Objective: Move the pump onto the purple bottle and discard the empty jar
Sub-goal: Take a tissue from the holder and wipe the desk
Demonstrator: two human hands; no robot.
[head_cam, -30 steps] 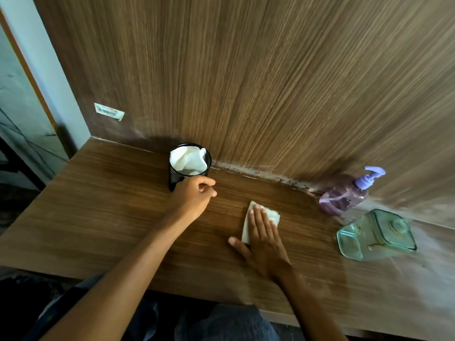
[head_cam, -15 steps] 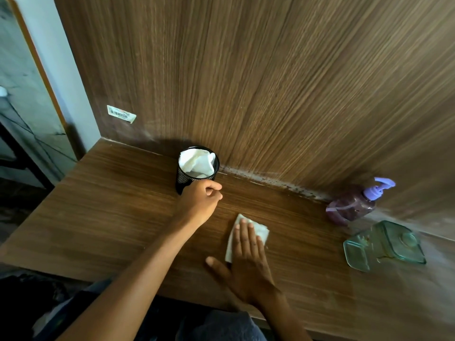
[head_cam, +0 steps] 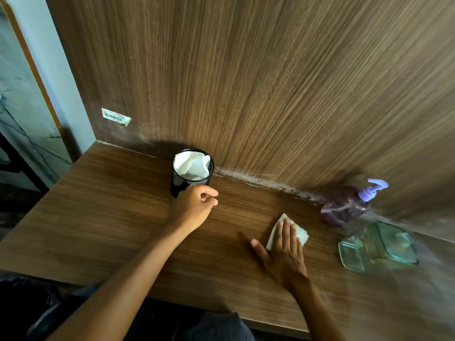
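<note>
The purple bottle (head_cam: 344, 207) stands at the back right of the wooden table (head_cam: 98, 217), against the wall panel, with a lilac pump (head_cam: 373, 189) on its neck. Just in front of it a clear greenish jar (head_cam: 379, 244) lies on its side, blurred. My right hand (head_cam: 283, 252) lies flat, fingers extended, pressing a folded white tissue (head_cam: 301, 233) onto the tabletop left of the bottle. My left hand (head_cam: 194, 207) rests loosely curled with nothing in it beside a black mesh cup (head_cam: 189, 178).
The mesh cup holds crumpled white tissue and stands near the wall panel. A barcode sticker (head_cam: 115, 116) is on the panel at left. The table's left edge drops off beside a pale wall; its front edge runs close to my body.
My right hand slid the tissue left, then back right, closer to the purple bottle. My left hand stayed beside the mesh cup.
</note>
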